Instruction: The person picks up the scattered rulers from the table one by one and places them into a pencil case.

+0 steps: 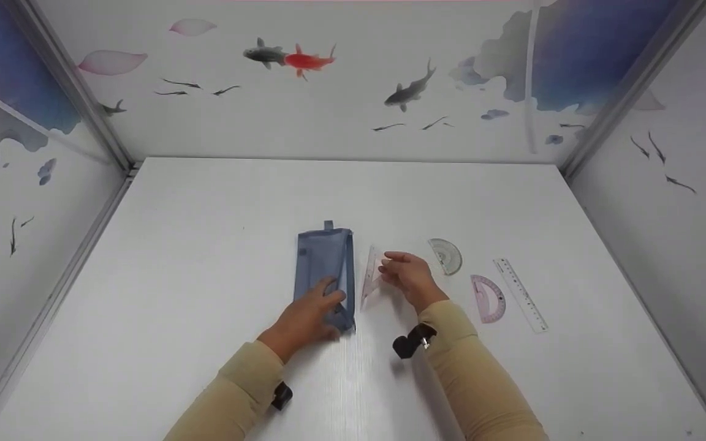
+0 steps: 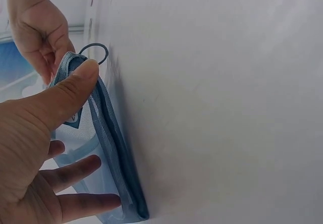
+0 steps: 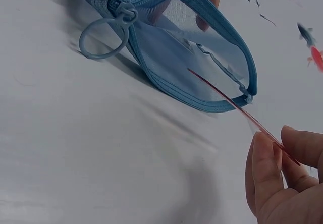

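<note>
A blue mesh zip pouch (image 1: 316, 260) lies on the white table, its zipped side facing right. My left hand (image 1: 305, 315) grips its near end, thumb by the zip edge and fingers spread over the mesh. In the right wrist view the pouch's mouth gapes, with a blue pull ring (image 3: 103, 38) at the zip's near end. Between thumb and fingertips, my right hand (image 1: 411, 278) pinches a clear set square (image 1: 370, 278) with a pinkish tint. Seen edge-on in the right wrist view, the set square's far tip overlaps the pouch's open mouth.
Right of my right hand lie a clear protractor (image 1: 451, 257), a pink protractor (image 1: 500, 300) and a clear straight ruler (image 1: 521, 295). White panels with painted fish enclose the table (image 1: 144, 245) at the back and both sides.
</note>
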Motion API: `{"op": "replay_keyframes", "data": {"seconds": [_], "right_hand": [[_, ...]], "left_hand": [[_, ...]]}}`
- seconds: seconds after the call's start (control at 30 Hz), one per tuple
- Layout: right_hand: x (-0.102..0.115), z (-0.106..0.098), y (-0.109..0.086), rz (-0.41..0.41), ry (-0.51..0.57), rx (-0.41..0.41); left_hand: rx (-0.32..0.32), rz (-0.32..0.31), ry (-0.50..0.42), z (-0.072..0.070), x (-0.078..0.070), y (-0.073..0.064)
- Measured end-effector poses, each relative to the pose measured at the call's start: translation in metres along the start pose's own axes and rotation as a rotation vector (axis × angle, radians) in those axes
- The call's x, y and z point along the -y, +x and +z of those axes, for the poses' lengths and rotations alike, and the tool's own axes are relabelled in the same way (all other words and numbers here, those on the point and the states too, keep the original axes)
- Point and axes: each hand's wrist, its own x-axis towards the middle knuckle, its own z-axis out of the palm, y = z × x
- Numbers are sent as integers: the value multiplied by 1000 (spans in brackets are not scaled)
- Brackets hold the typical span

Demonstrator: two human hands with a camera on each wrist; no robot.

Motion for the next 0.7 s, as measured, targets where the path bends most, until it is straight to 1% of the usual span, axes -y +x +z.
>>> {"op": "replay_keyframes", "data": {"seconds": [0.23,0.37,0.7], "right_hand": [[-2,9,1,-22,46,25],[-3,14,2,-18,47,31],[-7,26,2,-26,29,39]], "left_hand": [[-15,13,13,1,2,0],[-21,11,9,2,2,1],[-44,43,15,2,3,1]]}}
